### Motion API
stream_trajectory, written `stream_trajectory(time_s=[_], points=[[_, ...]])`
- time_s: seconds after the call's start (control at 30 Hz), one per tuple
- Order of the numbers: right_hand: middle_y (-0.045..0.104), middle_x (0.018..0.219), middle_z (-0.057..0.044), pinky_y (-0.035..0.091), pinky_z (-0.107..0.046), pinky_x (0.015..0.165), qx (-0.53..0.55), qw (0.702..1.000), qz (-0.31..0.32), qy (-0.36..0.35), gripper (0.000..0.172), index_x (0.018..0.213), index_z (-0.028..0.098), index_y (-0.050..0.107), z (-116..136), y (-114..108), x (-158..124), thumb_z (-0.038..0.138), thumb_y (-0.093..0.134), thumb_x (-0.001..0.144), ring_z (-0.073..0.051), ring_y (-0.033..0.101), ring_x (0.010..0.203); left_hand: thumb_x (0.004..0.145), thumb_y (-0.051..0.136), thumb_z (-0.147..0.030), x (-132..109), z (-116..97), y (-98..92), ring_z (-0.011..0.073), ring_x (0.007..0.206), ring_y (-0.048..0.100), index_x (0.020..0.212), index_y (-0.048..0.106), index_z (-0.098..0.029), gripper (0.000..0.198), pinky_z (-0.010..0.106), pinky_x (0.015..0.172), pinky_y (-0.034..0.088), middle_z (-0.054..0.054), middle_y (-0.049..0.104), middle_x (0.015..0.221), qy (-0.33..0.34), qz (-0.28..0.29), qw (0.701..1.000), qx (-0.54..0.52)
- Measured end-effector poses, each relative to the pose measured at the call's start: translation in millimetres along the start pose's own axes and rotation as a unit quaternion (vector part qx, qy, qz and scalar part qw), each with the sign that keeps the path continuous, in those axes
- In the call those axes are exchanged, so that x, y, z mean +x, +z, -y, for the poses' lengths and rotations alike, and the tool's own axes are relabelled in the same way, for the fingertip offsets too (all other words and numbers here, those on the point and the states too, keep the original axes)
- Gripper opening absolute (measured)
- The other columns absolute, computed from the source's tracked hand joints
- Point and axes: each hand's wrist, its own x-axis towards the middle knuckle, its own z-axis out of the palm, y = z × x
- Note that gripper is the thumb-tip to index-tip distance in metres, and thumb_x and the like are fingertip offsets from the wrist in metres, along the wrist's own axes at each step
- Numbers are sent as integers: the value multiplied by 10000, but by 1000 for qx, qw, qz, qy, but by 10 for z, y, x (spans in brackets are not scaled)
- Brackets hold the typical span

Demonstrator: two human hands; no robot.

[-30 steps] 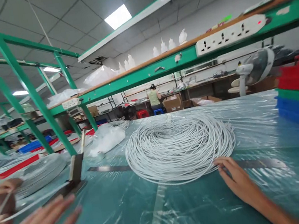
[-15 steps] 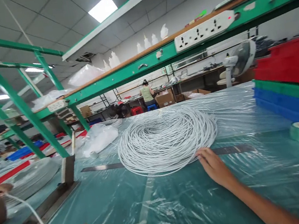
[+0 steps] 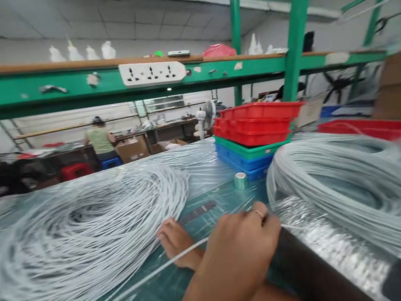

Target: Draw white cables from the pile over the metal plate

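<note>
Left grip [image 3: 239, 237] is wrapped around the white cable [image 3: 148, 278] right of frame centre, arm crossed over the other one. Right grip [image 3: 176, 239] has fingertips at the edge of the coil [image 3: 98, 251], which lies on the table [image 3: 210, 189] in the frame's left half; can't tell if they're pinching anything. Cable looks light, bendy but springy, probably a bit slippery, not fragile. I'd hold it full-fist and pin the loops at the coil's edge. Vs half a second ago: left grip was down at lower left, the view's swung right, and a second coil [image 3: 290, 172] now shows at right.
</note>
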Motion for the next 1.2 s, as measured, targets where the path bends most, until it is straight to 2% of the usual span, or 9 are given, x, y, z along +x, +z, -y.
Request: stream_trajectory(time_s=[0.1,0.2,0.33,0.5,0.63,0.73,0.8,0.97,1.2], points=[[637,1111,-70,563,-400,871,-2,999,32,7,132,989,136,644,-50,15,36,266,628,971,-209,630,1007,977,513,-196,167,-113,29,165,567,554,868,524,-227,113,361,437,270,-9,597,921,34,-19,997,-66],[630,1114,-67,547,-404,884,7,999,50,14,128,998,146,640,-80,16,48,265,596,981,-216,617,1028,976,506,-215,44,-90,61,170,518,504,882,514,-244,99,372,444,237,-23,598,920,49,-8,992,-114],[623,1098,-66,517,-407,915,37,998,55,12,146,964,164,615,-113,14,44,257,508,998,-228,584,1100,959,454,-197,-105,-82,161,172,446,390,831,526,-247,155,370,442,160,-5,615,934,4,21,991,-132],[619,1004,-37,504,-350,842,71,995,67,-15,216,828,228,519,-174,22,22,333,432,996,-236,550,1098,899,514,-143,-90,-194,274,168,421,305,770,530,-239,161,350,439,144,1,605,910,-3,51,988,-149],[606,999,-40,496,-351,822,70,995,72,-21,196,829,244,480,-187,31,6,365,428,974,-242,528,1131,927,536,-170,-65,-198,260,153,416,269,825,541,-244,126,341,438,136,-21,602,968,5,54,983,-176],[603,1039,-44,495,-349,801,63,995,80,-20,153,840,245,484,-196,43,11,357,464,943,-246,538,1140,969,498,-212,-57,-185,231,144,420,301,854,558,-245,134,340,438,163,-26,612,1037,-2,68,980,-188],[604,1058,-45,492,-344,783,57,994,87,-18,146,837,247,482,-205,50,18,358,483,932,-245,539,1155,986,470,-233,-53,-195,226,147,441,376,851,571,-246,170,346,443,204,-27,623,1073,-9,83,976,-200],[584,1074,-35,479,-336,791,38,994,103,-5,152,843,252,476,-194,48,12,356,441,948,-223,541,1151,961,417,-204,-46,-268,233,166,513,523,808,587,-233,231,362,455,330,-4,646,1151,-5,122,968,-220],[529,1205,-9,447,-318,686,21,991,129,10,157,865,259,491,-177,58,-7,414,514,883,-192,585,911,928,372,-161,-47,-280,219,155,459,511,793,578,-223,255,372,435,412,32,601,1350,-25,88,983,-161]])
